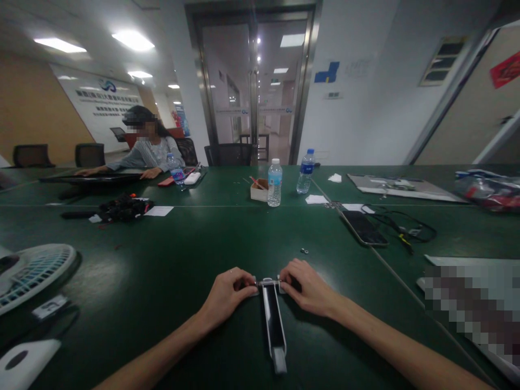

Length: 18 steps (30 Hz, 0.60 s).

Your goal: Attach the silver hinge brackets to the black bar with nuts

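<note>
Table: a wide green table [203, 233] fills the view below the wall and glass doors [270, 97].
Bottles: 2 clear bottles stand upright beyond the hands, the nearer bottle [274, 187] with a white cap, the blue-capped bottle [306, 173] to its right; 1 more bottle [175, 170] is far left.
Box: a small open box [259, 193] sits just behind the nearer bottle's left side, a red stick inside it.
Small rings: 2 small metal rings [304, 251] lie just beyond the right hand.
Right side: a phone [364, 227] lies beside a black cable [424, 227]; a flat tray [402, 188] and a plastic bag [491, 189] are farther off.
Left side: a fan [38, 273] lies near the edge of view, a white device [28, 363] below it, a dark bundle [124, 210] beyond.
Co-worker: a person [152, 151] sits across the table, hands at a dark panel [97, 179].
Frame: a long, narrow, pale frame [266, 314] lies between the forearms, its crossbar end away from the wearer.
Left hand: left hand [229, 295], thumb and fingertips pinched together on the left end of the crossbar.
Right hand: right hand [306, 287], likewise pinched on the right end, other fingers curled.
</note>
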### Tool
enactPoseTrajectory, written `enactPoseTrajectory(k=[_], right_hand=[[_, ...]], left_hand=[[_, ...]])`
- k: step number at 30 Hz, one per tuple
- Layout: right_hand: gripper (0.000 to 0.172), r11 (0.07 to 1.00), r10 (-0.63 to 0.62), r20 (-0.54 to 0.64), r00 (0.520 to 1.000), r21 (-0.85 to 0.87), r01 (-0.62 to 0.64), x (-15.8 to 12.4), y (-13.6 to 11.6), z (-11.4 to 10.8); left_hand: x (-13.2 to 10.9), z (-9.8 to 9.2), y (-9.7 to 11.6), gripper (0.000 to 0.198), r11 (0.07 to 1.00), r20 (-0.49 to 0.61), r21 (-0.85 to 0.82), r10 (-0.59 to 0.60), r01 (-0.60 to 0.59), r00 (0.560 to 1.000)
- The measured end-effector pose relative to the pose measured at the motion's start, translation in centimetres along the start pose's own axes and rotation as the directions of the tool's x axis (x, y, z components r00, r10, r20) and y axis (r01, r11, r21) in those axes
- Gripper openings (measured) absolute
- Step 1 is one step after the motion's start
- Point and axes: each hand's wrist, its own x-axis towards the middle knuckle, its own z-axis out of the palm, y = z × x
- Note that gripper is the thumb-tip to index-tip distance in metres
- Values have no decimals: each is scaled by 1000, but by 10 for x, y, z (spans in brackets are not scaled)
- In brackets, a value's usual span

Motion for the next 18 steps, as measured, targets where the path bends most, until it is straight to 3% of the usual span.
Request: enactPoseTrajectory(k=[7,13,16,18], right_hand=[[3,1000,-14,-1,1000,-5,14,0,1,-1],[3,998,-51,-21,998,22,51,0,4,-1],[9,999,-36,-142,989,-18,33,2,23,-5],[14,994,30,-286,958,-97,-60,3,43,-8]], left_hand=[[0,-1,-3,17,1000,31,3,30,-30,999],[1,2,-2,16,999,-5,31,30,-30,1000],[0,5,-5,16,999,-16,32,36,-35,999],[0,6,-6,15,999,-18,31,43,-43,999]])
